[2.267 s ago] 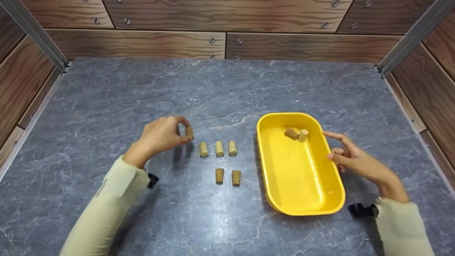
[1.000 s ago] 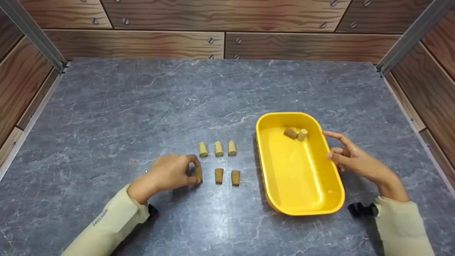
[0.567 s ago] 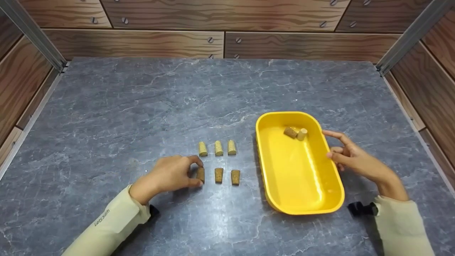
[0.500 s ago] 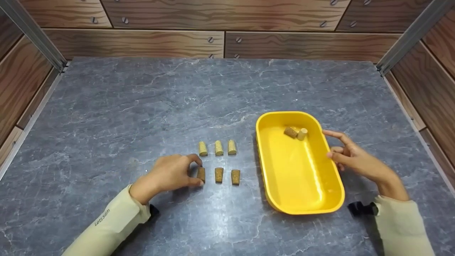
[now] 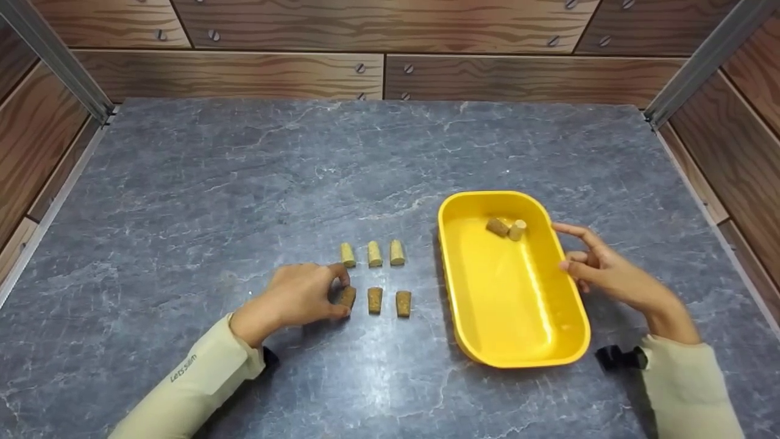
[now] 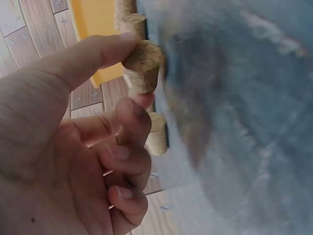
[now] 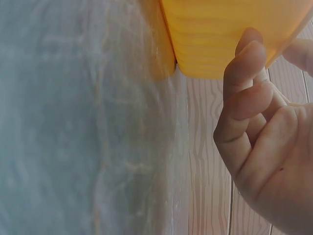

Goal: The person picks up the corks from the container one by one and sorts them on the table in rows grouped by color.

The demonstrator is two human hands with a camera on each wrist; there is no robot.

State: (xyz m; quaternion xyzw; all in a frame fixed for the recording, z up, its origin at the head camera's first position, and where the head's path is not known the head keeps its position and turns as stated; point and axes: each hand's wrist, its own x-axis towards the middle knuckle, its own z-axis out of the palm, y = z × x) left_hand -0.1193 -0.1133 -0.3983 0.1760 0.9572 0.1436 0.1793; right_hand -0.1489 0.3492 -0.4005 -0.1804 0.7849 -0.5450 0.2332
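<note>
My left hand (image 5: 301,296) pinches a brown tapered cork (image 5: 347,297) between thumb and index finger, at the left end of a row with two more brown corks (image 5: 375,300). In the left wrist view the held cork (image 6: 145,64) sits between thumb tip and index fingertip, low over the table, slightly tilted in the head view. Just behind lie three paler corks (image 5: 375,253) in a row. My right hand (image 5: 618,280) holds the right rim of a yellow tray (image 5: 448,268), thumb over the edge and other fingers (image 7: 244,63) bent against its outer wall.
Inside the tray, near its far end, lie a brown cork (image 5: 498,227) and a pale cork (image 5: 517,230), side by side. The grey marbled tabletop (image 5: 274,158) is bounded by wood-patterned walls (image 5: 244,76) at the back and sides.
My left hand has brought the brown cork from left of the pale row toward me, to the brown row. Lately it shifted slightly right, and the cork tilted. The right hand and tray stayed put.
</note>
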